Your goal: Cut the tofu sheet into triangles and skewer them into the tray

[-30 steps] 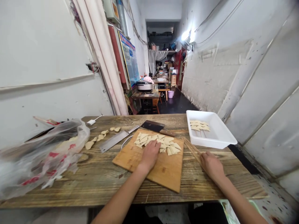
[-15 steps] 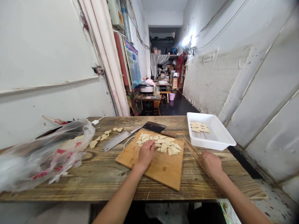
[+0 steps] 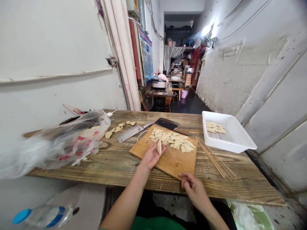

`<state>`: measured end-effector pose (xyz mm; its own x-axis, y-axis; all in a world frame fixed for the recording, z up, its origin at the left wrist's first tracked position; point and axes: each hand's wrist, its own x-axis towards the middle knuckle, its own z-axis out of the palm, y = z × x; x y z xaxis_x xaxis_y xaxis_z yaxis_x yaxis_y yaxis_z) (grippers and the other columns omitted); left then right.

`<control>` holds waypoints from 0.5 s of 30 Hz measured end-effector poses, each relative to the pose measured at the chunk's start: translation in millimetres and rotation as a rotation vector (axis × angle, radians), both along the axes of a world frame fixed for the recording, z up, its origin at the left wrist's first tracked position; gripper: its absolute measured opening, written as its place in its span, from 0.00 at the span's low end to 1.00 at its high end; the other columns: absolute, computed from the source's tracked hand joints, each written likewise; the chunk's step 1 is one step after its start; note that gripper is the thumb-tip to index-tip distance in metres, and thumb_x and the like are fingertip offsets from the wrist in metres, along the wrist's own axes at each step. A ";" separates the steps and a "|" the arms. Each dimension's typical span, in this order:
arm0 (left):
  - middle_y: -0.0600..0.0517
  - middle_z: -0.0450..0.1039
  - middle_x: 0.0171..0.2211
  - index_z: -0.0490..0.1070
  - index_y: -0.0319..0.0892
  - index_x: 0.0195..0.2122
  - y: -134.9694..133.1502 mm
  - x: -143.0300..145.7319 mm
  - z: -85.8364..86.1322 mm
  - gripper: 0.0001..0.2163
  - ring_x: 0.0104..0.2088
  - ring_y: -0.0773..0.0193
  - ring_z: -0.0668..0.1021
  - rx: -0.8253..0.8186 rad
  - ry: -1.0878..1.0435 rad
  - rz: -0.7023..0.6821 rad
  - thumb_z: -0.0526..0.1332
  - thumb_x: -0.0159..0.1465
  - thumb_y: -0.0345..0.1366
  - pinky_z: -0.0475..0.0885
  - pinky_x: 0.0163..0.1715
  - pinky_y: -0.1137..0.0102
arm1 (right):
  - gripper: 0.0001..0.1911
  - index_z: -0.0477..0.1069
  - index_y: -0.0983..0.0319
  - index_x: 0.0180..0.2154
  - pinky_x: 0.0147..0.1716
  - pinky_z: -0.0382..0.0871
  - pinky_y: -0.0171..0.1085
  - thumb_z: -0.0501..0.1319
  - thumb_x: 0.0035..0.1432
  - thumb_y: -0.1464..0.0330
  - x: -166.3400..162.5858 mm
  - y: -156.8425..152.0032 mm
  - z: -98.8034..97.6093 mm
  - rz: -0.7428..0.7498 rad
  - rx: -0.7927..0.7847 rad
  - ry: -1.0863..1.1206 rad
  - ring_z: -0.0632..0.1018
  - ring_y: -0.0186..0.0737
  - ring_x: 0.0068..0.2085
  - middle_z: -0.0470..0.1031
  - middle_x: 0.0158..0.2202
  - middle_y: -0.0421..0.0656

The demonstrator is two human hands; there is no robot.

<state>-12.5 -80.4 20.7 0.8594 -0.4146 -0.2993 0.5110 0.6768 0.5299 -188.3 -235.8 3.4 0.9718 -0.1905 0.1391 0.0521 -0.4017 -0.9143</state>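
Note:
My left hand is closed on a pale triangular piece of tofu skin, palm turned up, over the left side of the wooden cutting board. Between the thumb and fingers of my right hand is one thin bamboo skewer, slanting up and left, its tip near the piece in my left hand. A pile of cut triangular pieces covers the far half of the board. Right of the board lies a bundle of loose skewers on the wooden table.
A white plastic tub with several skewered pieces stands at the right. A cleaver and a dark-bladed knife lie behind the board. Left are small pale pieces and a plastic bag. A person sits far back.
My left hand has picked a piece from the pile and turned palm up. My right hand has left the bundle with one skewer and moved left to the board's near edge. The view has shifted.

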 end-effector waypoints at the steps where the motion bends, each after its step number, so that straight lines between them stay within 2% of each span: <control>1: 0.44 0.75 0.36 0.68 0.37 0.37 1.1 1.5 2.6 0.06 0.39 0.62 0.78 -0.023 0.050 -0.020 0.53 0.65 0.31 0.74 0.42 0.64 | 0.14 0.69 0.63 0.38 0.26 0.67 0.33 0.51 0.58 0.62 0.0 6.8 -2.7 0.027 0.026 0.024 0.71 0.34 0.23 0.69 0.20 0.38; 4: 0.44 0.74 0.33 0.67 0.37 0.31 2.6 5.7 11.2 0.10 0.30 0.65 0.77 -0.063 0.135 -0.055 0.53 0.65 0.38 0.74 0.29 0.70 | 0.20 0.70 0.64 0.40 0.17 0.59 0.30 0.49 0.61 0.56 -2.5 17.4 -10.9 0.067 0.099 0.098 0.64 0.29 0.17 0.66 0.20 0.36; 6: 0.45 0.73 0.30 0.66 0.37 0.28 2.7 7.0 15.8 0.11 0.25 0.68 0.75 -0.069 0.147 -0.033 0.54 0.63 0.38 0.72 0.24 0.73 | 0.23 0.69 0.64 0.41 0.13 0.52 0.28 0.49 0.60 0.52 -5.3 20.4 -14.6 0.074 0.166 0.137 0.60 0.27 0.15 0.65 0.20 0.36; 9: 0.44 0.72 0.31 0.65 0.38 0.25 3.7 5.7 18.6 0.09 0.31 0.63 0.77 -0.134 0.147 -0.029 0.52 0.61 0.34 0.74 0.29 0.69 | 0.28 0.68 0.64 0.43 0.11 0.49 0.28 0.49 0.58 0.48 -9.5 25.0 -15.2 0.093 0.263 0.209 0.59 0.25 0.13 0.64 0.20 0.35; 12: 0.38 0.72 0.39 0.65 0.38 0.26 5.4 2.6 17.6 0.12 0.43 0.55 0.76 -0.216 0.110 -0.095 0.50 0.61 0.38 0.73 0.38 0.60 | 0.30 0.66 0.64 0.43 0.11 0.48 0.27 0.48 0.57 0.46 -12.9 30.7 -13.3 0.123 0.305 0.253 0.60 0.25 0.12 0.65 0.20 0.35; 15: 0.37 0.72 0.41 0.66 0.38 0.26 4.6 2.1 16.3 0.14 0.45 0.53 0.75 -0.131 0.019 -0.109 0.50 0.61 0.43 0.72 0.40 0.59 | 0.29 0.65 0.65 0.44 0.11 0.48 0.27 0.49 0.57 0.46 -15.2 34.5 -13.9 0.129 0.316 0.251 0.60 0.24 0.12 0.65 0.19 0.34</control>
<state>-10.4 -75.8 37.0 0.8019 -0.5418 -0.2520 0.5943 0.6796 0.4301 -203.6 -201.3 -10.6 0.9867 -0.0604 -0.1506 -0.1563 -0.1047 -0.9821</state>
